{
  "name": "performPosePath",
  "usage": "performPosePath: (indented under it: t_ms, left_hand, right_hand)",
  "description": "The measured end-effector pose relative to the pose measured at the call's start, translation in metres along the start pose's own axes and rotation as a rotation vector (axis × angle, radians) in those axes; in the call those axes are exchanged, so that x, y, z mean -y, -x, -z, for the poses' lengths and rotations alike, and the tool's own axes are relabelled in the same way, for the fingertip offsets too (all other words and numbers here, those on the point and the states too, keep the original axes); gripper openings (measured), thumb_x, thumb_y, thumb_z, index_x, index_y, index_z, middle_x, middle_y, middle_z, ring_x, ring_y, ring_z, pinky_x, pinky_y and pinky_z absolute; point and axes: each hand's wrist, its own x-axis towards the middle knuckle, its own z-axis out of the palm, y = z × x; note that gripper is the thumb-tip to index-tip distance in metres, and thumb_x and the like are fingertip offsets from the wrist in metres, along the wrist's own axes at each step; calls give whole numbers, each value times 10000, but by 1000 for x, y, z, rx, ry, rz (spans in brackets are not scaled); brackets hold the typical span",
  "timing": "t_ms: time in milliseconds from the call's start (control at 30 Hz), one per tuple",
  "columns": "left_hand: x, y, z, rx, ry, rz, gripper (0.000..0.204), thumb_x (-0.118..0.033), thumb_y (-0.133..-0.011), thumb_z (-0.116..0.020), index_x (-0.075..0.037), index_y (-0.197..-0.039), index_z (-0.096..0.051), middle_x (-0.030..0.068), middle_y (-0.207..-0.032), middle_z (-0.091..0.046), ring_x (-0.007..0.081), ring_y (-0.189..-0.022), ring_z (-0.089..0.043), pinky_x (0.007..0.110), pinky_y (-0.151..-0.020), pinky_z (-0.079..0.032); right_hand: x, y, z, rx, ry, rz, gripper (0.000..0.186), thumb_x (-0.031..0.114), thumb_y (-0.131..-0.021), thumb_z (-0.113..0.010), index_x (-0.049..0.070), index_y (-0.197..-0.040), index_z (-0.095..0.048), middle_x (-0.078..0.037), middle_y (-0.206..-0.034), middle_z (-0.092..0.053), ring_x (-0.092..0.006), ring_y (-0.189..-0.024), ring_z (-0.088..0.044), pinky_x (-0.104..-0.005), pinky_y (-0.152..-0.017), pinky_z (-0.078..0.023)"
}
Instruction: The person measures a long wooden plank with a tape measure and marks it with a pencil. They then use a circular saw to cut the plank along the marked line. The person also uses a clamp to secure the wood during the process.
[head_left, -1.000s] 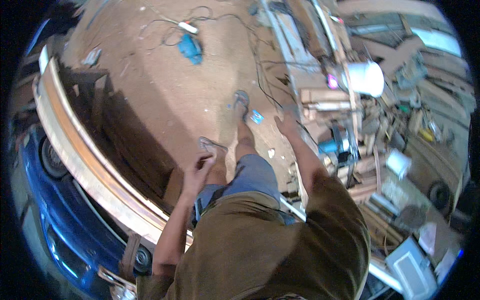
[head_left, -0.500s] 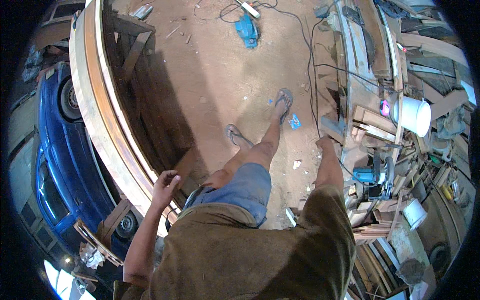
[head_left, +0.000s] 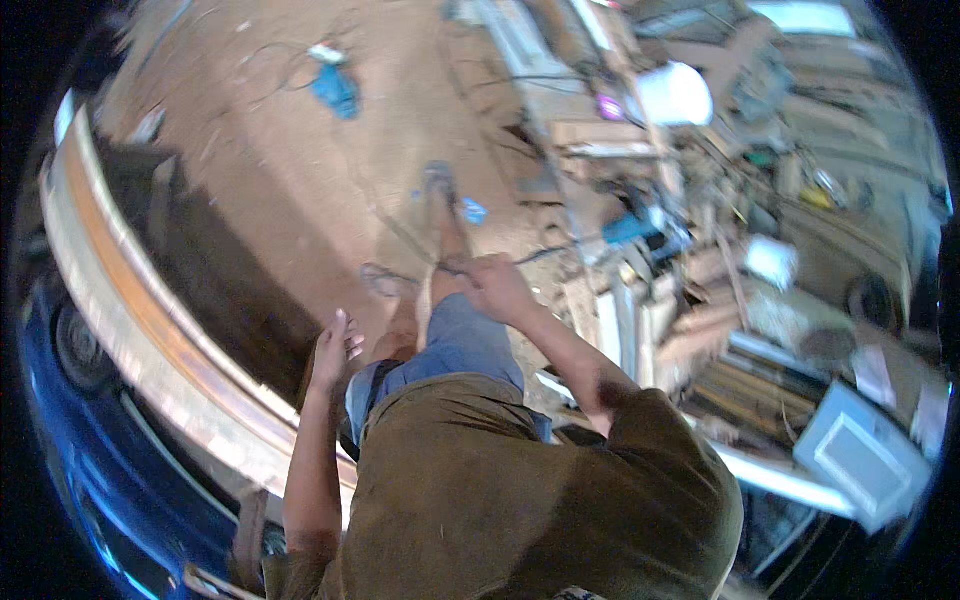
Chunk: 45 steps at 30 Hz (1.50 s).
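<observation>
My right hand (head_left: 497, 287) is closed round a dark power cord (head_left: 548, 252) in front of my right knee. From that fist the cord runs right toward a blue power tool (head_left: 632, 228) lying among wood scraps, and another stretch crosses the dirt floor to the left. My left hand (head_left: 335, 352) hangs with fingers loosely apart and nothing in it. Nearest to it is a long wooden workpiece (head_left: 160, 300) with a brown stripe between pale boards. The picture is smeared by motion, so fine detail is lost.
Another blue power tool (head_left: 336, 92) lies on the dirt floor (head_left: 290, 200) ahead, by a white power strip (head_left: 325, 54). At right are a white bucket (head_left: 675, 95), stacked timber (head_left: 715, 320) and a pale framed panel (head_left: 865, 455). A blue car (head_left: 90, 450) stands at left.
My view has swung right. My right hand has come from the right side to in front of my legs, bringing the cord along. My left hand stays low and empty.
</observation>
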Motion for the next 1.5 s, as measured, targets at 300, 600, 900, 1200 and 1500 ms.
performPosePath:
  t_ms: [300,600,900,1200,1500]
  left_hand:
    - [-91,-55,-196,202,685,-216,473,-554,-1065,-450,-104,-1170,-550,-3,-809,-532,138,-692,-512,298,-666,-463]
    - [-71,135,-169,-64,211,-236,448,-534,-1053,-494,-115,-917,-572,17,-648,-469,182,-562,-486,358,-647,-516]
    - [6,87,-158,-330,974,-327,332,-302,-1086,-480,-3,-1068,-623,10,-673,-489,156,-513,-496,372,-573,-523]
    - [170,193,-93,-315,1329,-425,312,-401,-1077,-510,-151,-891,-502,-47,-581,-359,122,-494,-364,313,-541,-417]
    - [414,392,-113,-218,330,-328,486,-382,-1065,-543,-72,-690,-547,3,-602,-525,105,-560,-497,300,-549,-414]
  right_hand:
    - [-50,51,77,151,-217,46,250,252,-917,-629,30,-988,-720,-216,-1034,-707,-421,-984,-656,-511,-866,-506]
    - [-462,17,166,154,167,-683,602,505,-963,-567,52,-1353,-637,-208,-1325,-666,-370,-1250,-613,-427,-1053,-474]
    - [-501,60,158,318,-52,-658,548,423,-1001,-588,-34,-1303,-586,-198,-1135,-623,-301,-937,-587,-403,-837,-465]
    - [-154,176,195,96,-170,-465,495,446,-968,-674,-29,-1103,-670,-105,-959,-656,-211,-802,-593,-351,-715,-463]
    - [52,254,131,96,-385,-255,357,346,-974,-680,2,-1055,-627,-51,-670,-577,-166,-479,-540,-306,-424,-411]
